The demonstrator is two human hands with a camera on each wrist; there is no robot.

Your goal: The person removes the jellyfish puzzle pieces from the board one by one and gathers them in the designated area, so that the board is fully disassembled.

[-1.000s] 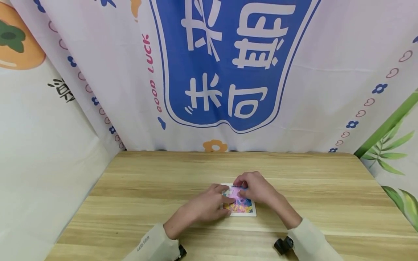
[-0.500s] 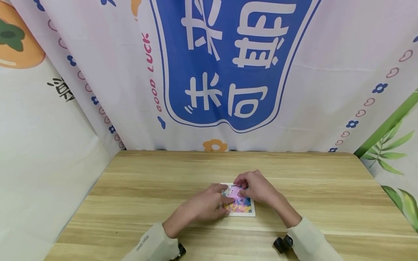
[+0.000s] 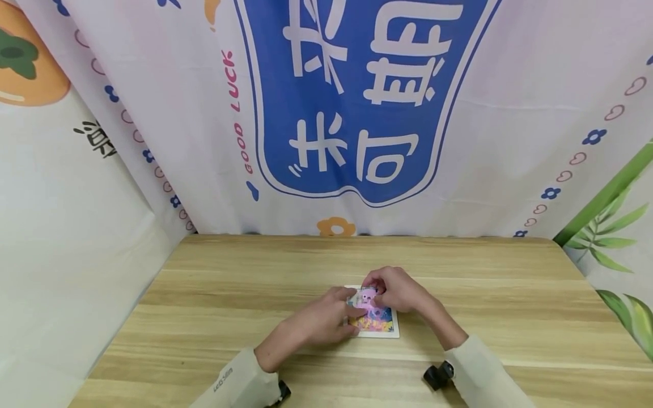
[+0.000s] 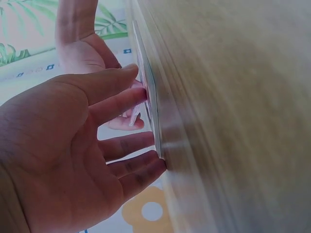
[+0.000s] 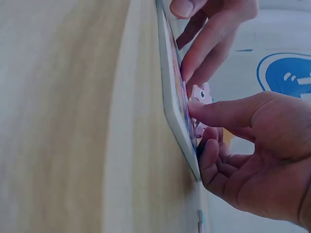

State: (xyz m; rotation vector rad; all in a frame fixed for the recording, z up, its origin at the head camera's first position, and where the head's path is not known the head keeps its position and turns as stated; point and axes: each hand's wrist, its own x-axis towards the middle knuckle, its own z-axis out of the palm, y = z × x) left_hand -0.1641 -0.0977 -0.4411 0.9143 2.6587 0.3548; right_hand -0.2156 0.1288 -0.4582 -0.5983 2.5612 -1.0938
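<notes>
A small white-framed jigsaw puzzle [image 3: 382, 326] with a colourful picture lies flat on the wooden table. My left hand [image 3: 326, 317] reaches over its left side, fingers extended and touching the picture and frame. At the upper part of the puzzle, my right hand [image 3: 400, 290] pinches a pink puzzle piece [image 5: 200, 94] between thumb and fingers. This piece carries a printed eye and stands tilted up from the board in the right wrist view. In the left wrist view, the left fingertips [image 4: 158, 165] reach the board's edge, and the right hand is partly hidden behind the left.
The wooden table [image 3: 245, 266] extends around the puzzle on all sides. Behind it hangs a printed cloth [image 3: 484, 170] with blue and white lettering. Black wrist cameras [image 3: 439, 375] sit at the sleeves, close above the tabletop.
My right hand has shifted slightly left, and the pink piece in its fingers now tilts up from the picture. The left hand has stayed almost still on the puzzle.
</notes>
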